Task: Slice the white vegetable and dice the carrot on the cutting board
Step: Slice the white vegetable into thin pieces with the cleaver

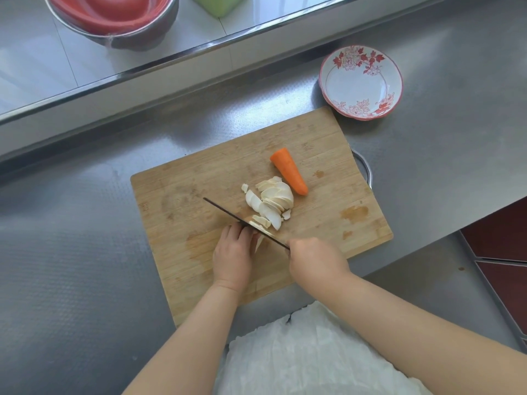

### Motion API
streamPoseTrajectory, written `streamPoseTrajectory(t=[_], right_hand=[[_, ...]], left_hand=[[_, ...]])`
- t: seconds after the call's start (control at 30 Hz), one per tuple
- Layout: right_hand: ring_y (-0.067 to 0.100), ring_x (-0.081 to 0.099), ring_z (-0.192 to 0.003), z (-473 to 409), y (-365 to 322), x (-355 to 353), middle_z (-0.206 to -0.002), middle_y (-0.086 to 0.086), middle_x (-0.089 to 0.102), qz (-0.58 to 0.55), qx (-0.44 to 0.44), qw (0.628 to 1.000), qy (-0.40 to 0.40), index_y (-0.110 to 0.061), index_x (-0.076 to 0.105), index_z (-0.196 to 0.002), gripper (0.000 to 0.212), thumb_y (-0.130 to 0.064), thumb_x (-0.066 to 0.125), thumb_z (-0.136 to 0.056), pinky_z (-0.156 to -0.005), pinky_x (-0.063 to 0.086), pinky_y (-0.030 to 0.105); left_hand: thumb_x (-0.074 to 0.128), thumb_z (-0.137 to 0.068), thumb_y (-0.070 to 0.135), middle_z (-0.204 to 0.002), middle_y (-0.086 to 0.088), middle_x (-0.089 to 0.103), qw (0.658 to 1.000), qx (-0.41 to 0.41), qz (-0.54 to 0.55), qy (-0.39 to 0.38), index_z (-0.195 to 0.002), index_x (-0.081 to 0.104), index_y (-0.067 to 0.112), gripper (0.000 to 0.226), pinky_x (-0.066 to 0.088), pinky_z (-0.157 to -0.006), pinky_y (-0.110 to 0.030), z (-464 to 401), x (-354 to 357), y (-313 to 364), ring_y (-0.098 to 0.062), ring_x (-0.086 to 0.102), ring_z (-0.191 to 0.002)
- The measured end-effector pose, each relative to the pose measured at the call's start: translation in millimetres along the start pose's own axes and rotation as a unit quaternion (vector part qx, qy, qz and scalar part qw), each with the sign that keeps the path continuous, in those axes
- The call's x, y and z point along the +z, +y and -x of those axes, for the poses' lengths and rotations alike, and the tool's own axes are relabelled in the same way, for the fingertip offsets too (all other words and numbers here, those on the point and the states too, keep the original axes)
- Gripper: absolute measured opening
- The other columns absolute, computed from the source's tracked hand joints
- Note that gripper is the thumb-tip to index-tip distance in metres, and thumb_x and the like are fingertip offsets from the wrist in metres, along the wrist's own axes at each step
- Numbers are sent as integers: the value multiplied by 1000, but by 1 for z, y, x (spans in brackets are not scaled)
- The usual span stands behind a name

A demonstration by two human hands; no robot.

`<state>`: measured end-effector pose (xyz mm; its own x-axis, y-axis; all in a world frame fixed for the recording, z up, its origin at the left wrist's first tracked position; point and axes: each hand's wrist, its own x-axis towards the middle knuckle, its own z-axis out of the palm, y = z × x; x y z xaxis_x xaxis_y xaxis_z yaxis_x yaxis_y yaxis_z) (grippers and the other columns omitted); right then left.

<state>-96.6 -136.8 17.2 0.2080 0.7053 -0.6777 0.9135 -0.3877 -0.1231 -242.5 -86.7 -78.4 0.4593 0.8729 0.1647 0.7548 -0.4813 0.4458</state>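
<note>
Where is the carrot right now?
In the head view, the carrot lies uncut on the cutting board, right of centre, just beyond the pile of white slices, with the flowered bowl farther back.

A dull grey textured steel counter (71, 252) runs beneath a raised shiny steel ledge (171, 67) (daylight glares there); dark red floor tiles (502, 240) at right.

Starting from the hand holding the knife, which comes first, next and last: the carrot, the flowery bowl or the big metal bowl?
From the right hand, in the head view:
1. Carrot, on the cutting board just beyond.
2. Flowery bowl, on the counter past the board's far right corner.
3. Metal bowl, far left on the ledge.
</note>
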Motion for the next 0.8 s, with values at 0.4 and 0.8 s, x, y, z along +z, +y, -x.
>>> streamPoseTrajectory(t=[0.4, 0.8], right_hand=[[28, 61, -84, -26, 0, 3, -84, 5, 60, -151, 21, 988, 4, -17, 60, -103, 24, -33, 44, -99, -63, 43, 30], [25, 48, -69, 1, -2, 4, -89, 5, 64, -21, -11, 1000, 20, -17, 59, -103, 22, -8, 42, -92, -46, 27, 25]], left_hand=[[51, -88, 24, -82, -5, 59, 1000, 9, -13, -8, -78, 65, 9, 23, 40, -47, -32, 4, -1, 0, -25, 52, -70], [47, -87, 23, -80, -11, 61, 1000, -1, -8, -3, -82, 66, 3, 28, 46, -48, -33, 5, -2, 1, -31, 56, -71]])
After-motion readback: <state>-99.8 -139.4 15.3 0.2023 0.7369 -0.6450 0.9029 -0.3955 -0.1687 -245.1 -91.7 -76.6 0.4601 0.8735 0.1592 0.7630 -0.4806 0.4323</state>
